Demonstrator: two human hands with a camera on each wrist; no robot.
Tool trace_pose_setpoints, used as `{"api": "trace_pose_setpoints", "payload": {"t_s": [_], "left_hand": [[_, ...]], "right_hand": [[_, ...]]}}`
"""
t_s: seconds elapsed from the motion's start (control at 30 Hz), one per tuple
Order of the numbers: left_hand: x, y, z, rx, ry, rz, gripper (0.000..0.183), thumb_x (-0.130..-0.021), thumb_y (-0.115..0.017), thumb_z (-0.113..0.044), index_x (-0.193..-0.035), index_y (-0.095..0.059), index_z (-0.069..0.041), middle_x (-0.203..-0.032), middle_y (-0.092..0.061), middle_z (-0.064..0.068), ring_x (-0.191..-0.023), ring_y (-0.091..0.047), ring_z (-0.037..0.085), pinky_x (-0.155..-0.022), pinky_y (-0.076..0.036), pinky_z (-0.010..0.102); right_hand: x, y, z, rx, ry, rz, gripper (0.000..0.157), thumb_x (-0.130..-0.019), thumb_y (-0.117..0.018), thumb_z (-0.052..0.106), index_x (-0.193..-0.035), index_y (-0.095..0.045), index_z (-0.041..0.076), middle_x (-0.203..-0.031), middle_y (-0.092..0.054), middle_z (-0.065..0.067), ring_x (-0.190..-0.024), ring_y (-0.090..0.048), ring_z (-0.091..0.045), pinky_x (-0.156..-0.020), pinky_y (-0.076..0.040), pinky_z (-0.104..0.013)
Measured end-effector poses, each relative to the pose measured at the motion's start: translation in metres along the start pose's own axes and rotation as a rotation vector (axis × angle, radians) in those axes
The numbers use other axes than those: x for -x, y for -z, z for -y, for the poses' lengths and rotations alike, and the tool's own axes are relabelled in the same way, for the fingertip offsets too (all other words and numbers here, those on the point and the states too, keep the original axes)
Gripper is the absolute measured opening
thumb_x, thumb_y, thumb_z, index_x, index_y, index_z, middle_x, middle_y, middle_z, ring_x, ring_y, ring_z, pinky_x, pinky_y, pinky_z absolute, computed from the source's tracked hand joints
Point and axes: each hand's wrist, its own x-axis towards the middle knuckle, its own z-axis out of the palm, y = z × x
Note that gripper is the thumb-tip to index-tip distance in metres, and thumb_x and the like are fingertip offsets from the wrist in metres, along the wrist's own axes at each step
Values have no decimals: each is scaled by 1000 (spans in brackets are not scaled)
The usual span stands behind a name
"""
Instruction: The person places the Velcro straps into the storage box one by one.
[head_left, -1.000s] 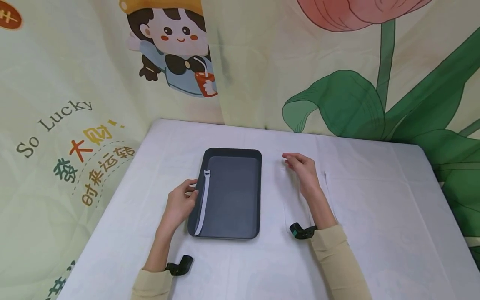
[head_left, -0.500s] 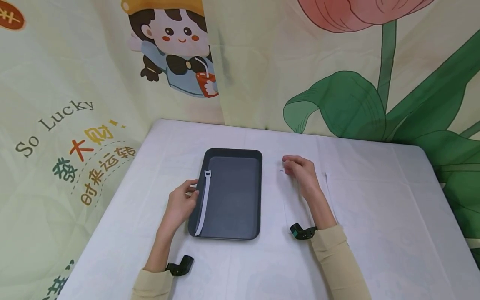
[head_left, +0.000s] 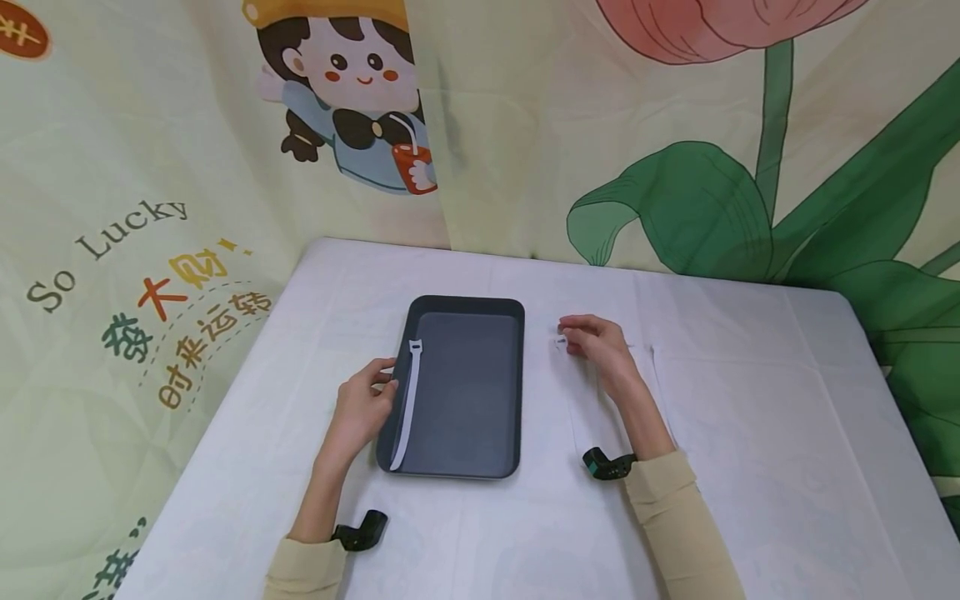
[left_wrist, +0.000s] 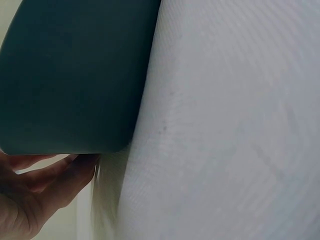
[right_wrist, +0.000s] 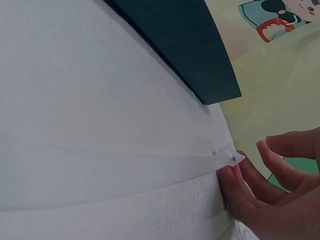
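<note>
A dark grey tray (head_left: pixel 468 400) lies on the white-covered table, and one white cable tie (head_left: pixel 408 408) with a slotted head rests along its left side. My left hand (head_left: pixel 363 404) touches the tray's left edge with thumb and fingertips. In the left wrist view its fingers (left_wrist: pixel 65 185) meet the outer wall. Right of the tray, my right hand (head_left: pixel 603 350) pinches the slotted head of another white cable tie (right_wrist: pixel 150 172) between thumb and finger. That tie's long band trails toward the near side, faint against the white cloth in the head view.
Another white tie (head_left: pixel 654 367) lies to the right of the right forearm, partly hidden by it. The white tablecloth (head_left: pixel 780 433) extends to the right. Behind the table hangs a printed curtain (head_left: pixel 502 150).
My right hand has moved slightly left and toward me, its fingers closing on the tie's head, which now shows more clearly. The left hand and tray have stayed still.
</note>
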Motion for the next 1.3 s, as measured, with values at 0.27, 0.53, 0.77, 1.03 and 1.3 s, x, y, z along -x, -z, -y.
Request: {"api": "trace_pose_setpoints", "payload": {"t_s": [0.27,0.53,0.77,1.03,1.3], "left_hand": [[0,-1,0,4,4,3,41,-101,-54,-5,-141,-57,0,-121,-69,30,-100,-72,42,-82,-59,48],[0,-2,0,11,5,6,41,-101,-54,-6,-142,-57,-1,-122,-69,29,-100,-72,40,-82,-59,47],[0,-1,0,9,4,7,41,-102,-53,-5,-142,-57,0,-123,-68,30,-101,-71,42,-83,-59,48],[-1,-3,1,6,0,0,41,-101,-54,-6,-142,-57,0,-121,-69,29,-99,-72,40,-79,-59,45],[0,-2,1,10,7,2,41,-102,-54,-6,-143,-57,-1,-123,-69,29,-99,-72,39,-79,-59,45]], "right_hand": [[4,0,1,23,-2,14,33,-102,-62,13,-133,-65,2,-130,-67,-17,-108,-63,-25,-88,-55,-25],[5,2,-3,85,-15,5,29,-101,-63,12,-129,-67,3,-123,-69,-16,-97,-64,-22,-82,-55,-26],[6,4,-6,96,-7,-13,25,-102,-62,11,-123,-71,3,-119,-69,-16,-92,-63,-21,-80,-56,-26],[7,3,-5,71,20,-31,23,-101,-63,10,-121,-72,1,-115,-70,-17,-86,-64,-19,-77,-57,-26],[10,2,-2,58,26,-41,23,-100,-64,11,-120,-72,1,-114,-70,-16,-89,-66,-22,-75,-58,-24]]}}
